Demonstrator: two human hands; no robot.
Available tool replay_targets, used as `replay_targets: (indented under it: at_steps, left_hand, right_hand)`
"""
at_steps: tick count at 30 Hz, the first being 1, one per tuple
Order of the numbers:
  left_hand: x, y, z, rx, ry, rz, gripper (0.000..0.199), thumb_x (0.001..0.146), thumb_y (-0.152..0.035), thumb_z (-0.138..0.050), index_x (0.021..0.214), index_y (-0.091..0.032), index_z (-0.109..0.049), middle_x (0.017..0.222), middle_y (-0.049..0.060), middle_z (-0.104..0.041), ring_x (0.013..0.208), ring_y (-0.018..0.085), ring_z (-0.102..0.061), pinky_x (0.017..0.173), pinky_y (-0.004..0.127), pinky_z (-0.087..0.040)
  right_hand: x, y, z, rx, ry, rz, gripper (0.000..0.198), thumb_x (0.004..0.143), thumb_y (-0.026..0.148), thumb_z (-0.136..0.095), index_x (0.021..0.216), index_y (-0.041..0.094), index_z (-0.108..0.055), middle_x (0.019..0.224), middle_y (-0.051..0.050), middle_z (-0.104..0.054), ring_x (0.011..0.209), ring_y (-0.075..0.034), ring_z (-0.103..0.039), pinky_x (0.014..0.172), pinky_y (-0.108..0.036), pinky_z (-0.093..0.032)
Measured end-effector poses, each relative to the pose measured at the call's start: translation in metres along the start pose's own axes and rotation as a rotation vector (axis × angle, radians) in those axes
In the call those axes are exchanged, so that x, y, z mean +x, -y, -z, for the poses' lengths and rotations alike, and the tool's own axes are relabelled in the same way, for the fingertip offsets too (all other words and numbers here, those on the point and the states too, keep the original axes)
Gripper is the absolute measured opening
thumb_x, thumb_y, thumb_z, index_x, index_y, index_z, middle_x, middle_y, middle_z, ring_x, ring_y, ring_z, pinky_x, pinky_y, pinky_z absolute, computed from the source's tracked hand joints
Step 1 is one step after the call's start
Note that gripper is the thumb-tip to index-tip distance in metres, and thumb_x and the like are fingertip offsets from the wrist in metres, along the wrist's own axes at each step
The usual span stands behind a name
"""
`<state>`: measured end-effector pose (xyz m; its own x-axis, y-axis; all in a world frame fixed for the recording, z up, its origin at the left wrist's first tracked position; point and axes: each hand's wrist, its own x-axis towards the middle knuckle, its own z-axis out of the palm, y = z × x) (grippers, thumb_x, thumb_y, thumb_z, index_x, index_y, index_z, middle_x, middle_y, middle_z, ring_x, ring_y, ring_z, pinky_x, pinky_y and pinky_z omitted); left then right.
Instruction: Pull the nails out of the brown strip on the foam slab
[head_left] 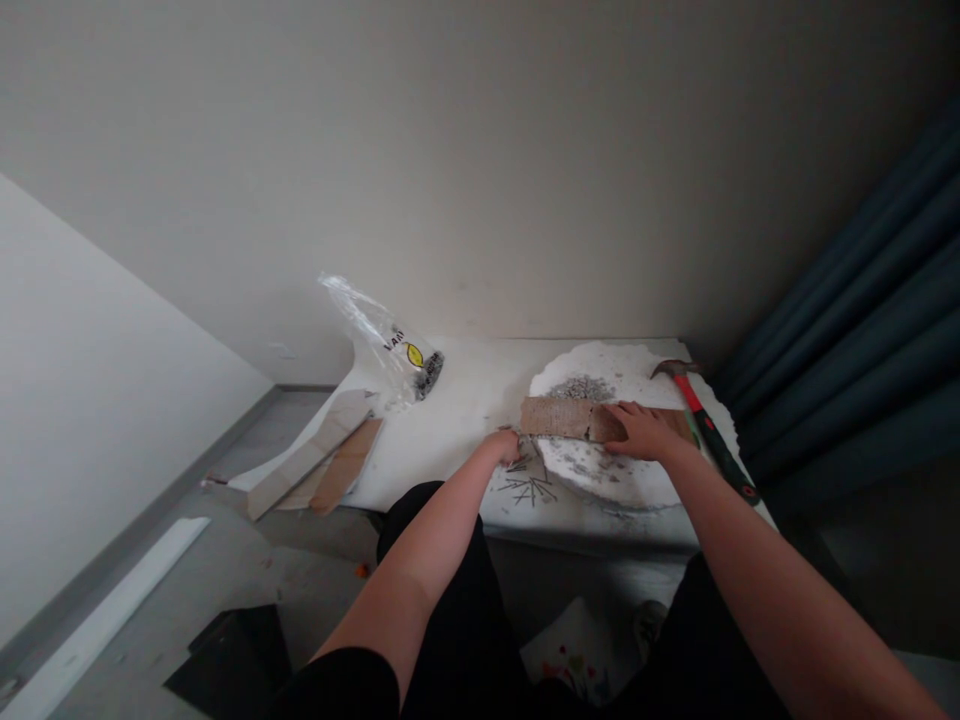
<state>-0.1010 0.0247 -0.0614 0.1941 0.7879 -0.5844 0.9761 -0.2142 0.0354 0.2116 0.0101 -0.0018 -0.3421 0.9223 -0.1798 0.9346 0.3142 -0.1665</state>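
A narrow brown wooden board [559,417] lies across a round white slab [652,485] with a rough edge. My right hand [639,432] grips the board from above, its thumb by the near edge and its fingers spread toward the far edge. At the board's left end, low over the table, my left hand [508,446] is closed with its fingers curled; what it holds, if anything, is too small to make out. Several loose nails [529,489] lie just below that hand. A claw hammer [705,425] with a red and black handle rests along the slab's right side.
A clear plastic bag [397,350] with dark bits in its bottom stands on the white-covered table [465,380]. Wood strips [311,455] lie at the table's left end. A blue curtain [855,270] hangs on the right, and the wall [480,180] rises behind.
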Motion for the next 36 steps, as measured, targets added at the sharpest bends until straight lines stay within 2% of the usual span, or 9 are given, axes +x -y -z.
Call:
replay_targets:
  at_steps: [4,11,14,16,20,23,27,31,36]
  left_hand:
    - [0.003,0.000,-0.004,-0.008,-0.023,0.024,0.015,0.076,-0.024,-0.070,0.085,-0.014,-0.078,0.097,0.015,-0.078,0.093,0.024,-0.072,0.087,0.028,-0.053]
    - [-0.003,0.013,0.006,-0.073,-0.121,0.114,0.025,0.079,-0.029,-0.070,0.099,-0.015,-0.076,0.111,0.015,-0.076,0.102,0.025,-0.071,0.083,0.027,-0.052]
    - [-0.012,0.028,0.023,-0.170,-0.325,0.258,0.030,0.091,-0.034,-0.058,0.108,-0.014,-0.073,0.118,0.018,-0.073,0.107,0.027,-0.069,0.082,0.031,-0.052]
    - [-0.016,0.033,0.035,-0.375,-0.605,0.316,0.026,0.093,-0.033,-0.057,0.106,-0.017,-0.072,0.112,0.014,-0.075,0.104,0.024,-0.069,0.083,0.030,-0.052]
    - [-0.014,0.015,0.048,-0.768,-0.897,0.043,0.018,0.090,-0.028,-0.061,0.097,-0.016,-0.073,0.097,0.008,-0.077,0.088,0.017,-0.070,0.081,0.026,-0.053]
    - [-0.007,-0.021,0.052,-0.959,-0.878,-0.206,0.020,0.089,-0.028,-0.062,0.098,-0.015,-0.074,0.093,0.007,-0.077,0.080,0.016,-0.070,0.077,0.026,-0.055]
    - [0.001,-0.072,0.055,-1.009,-0.762,-0.378,0.024,0.090,-0.026,-0.063,0.107,-0.013,-0.075,0.091,0.007,-0.078,0.078,0.017,-0.070,0.077,0.028,-0.056]
    - [0.004,-0.097,0.055,-0.945,-0.756,-0.438,0.022,0.090,-0.020,-0.064,0.108,-0.015,-0.076,0.106,0.009,-0.077,0.095,0.019,-0.071,0.091,0.032,-0.054]
    - [0.007,-0.100,0.049,-0.891,-0.745,-0.419,0.023,0.089,-0.019,-0.066,0.110,-0.015,-0.074,0.102,0.008,-0.077,0.093,0.019,-0.070,0.089,0.031,-0.054]
  right_hand:
    - [0.002,0.002,0.003,0.008,0.018,0.012,0.083,0.079,0.050,-0.069,0.153,0.024,-0.042,0.150,-0.018,-0.048,0.133,-0.040,-0.048,0.109,-0.054,-0.037]
    - [-0.002,0.007,0.018,0.015,0.000,-0.024,0.077,0.082,0.058,-0.067,0.150,0.031,-0.045,0.149,-0.017,-0.047,0.133,-0.042,-0.047,0.108,-0.059,-0.036]
    - [-0.014,-0.003,0.038,-0.031,-0.115,-0.126,0.072,0.085,0.059,-0.064,0.146,0.025,-0.049,0.143,-0.021,-0.051,0.130,-0.043,-0.050,0.106,-0.058,-0.038]
    - [-0.026,-0.022,0.050,-0.067,-0.150,-0.251,0.067,0.088,0.057,-0.059,0.142,0.017,-0.052,0.138,-0.025,-0.053,0.124,-0.042,-0.054,0.100,-0.054,-0.044]
    - [-0.046,-0.079,0.052,-0.017,-0.038,-0.506,0.060,0.091,0.055,-0.054,0.132,0.011,-0.058,0.129,-0.028,-0.059,0.113,-0.039,-0.062,0.088,-0.047,-0.051]
    - [-0.050,-0.110,0.041,0.062,0.156,-0.521,0.051,0.086,0.052,-0.063,0.111,0.008,-0.068,0.113,-0.025,-0.068,0.103,-0.035,-0.068,0.083,-0.040,-0.053]
    - [-0.050,-0.115,0.032,0.123,0.260,-0.548,0.040,0.086,0.044,-0.064,0.105,0.009,-0.070,0.099,-0.022,-0.072,0.093,-0.033,-0.071,0.077,-0.039,-0.054]
    - [-0.054,-0.104,0.033,0.113,0.229,-0.538,0.038,0.085,0.039,-0.063,0.111,0.012,-0.069,0.098,-0.021,-0.074,0.094,-0.034,-0.072,0.077,-0.040,-0.055]
    - [-0.057,-0.096,0.039,0.022,0.201,-0.574,0.046,0.089,0.043,-0.057,0.121,0.010,-0.065,0.125,-0.024,-0.067,0.115,-0.035,-0.066,0.087,-0.040,-0.053]
